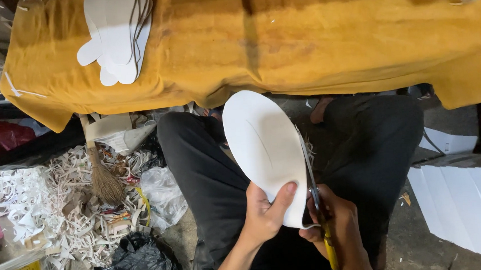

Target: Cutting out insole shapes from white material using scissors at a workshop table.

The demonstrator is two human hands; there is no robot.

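My left hand (265,214) grips the near end of a white sole-shaped cutout (263,144), thumb pressed on top, holding it above my lap. My right hand (338,229) holds scissors (314,189) with yellow handles; the blades run along the cutout's right edge, where a thin strip curls off near the heel. A stack of finished white sole-shaped pieces (116,34) lies on the mustard-yellow cloth (301,42) covering the table ahead.
My legs in dark trousers (198,171) fill the middle. Paper trimmings (39,203) litter the floor at left, with a small broom (103,179), clear and black plastic bags (140,263). White sheets (467,204) are stacked at right.
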